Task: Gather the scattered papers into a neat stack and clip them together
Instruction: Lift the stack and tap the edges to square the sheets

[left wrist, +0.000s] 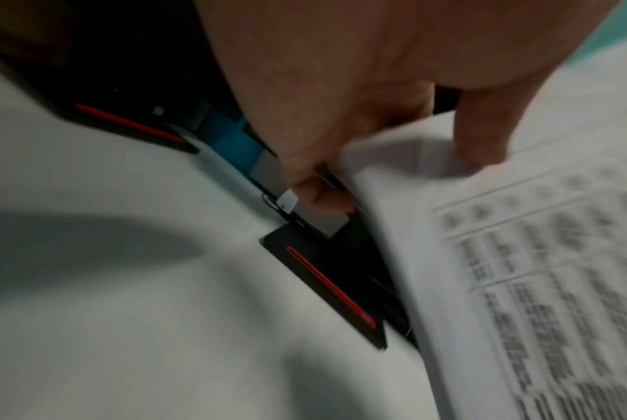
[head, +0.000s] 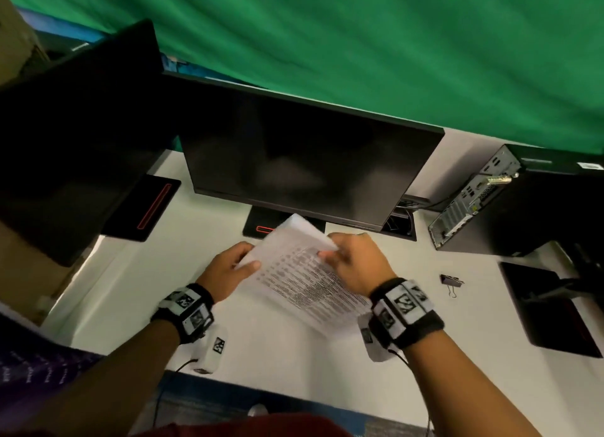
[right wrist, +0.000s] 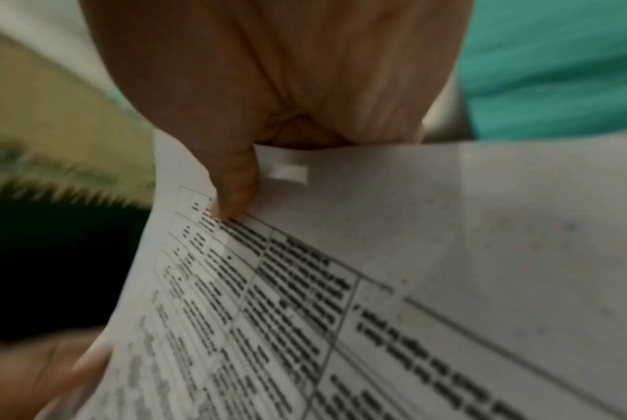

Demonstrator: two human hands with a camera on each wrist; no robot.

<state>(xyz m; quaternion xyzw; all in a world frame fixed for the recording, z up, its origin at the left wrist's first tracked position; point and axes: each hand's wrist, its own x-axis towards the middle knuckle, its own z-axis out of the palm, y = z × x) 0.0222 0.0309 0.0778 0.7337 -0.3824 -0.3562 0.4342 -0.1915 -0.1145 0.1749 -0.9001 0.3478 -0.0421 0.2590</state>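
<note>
White desk (head: 268, 355) — binder clip (head: 451, 280), monitor (head: 307, 162)

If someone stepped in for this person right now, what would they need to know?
Left hand: holds the papers at their left edge, thumb on top.
Right hand: pinches their far right edge.
The papers are gathered between both hands above the white desk.
The binder clip lies on the desk to the right, untouched.
Left: square the stack, then clip it.
</note>
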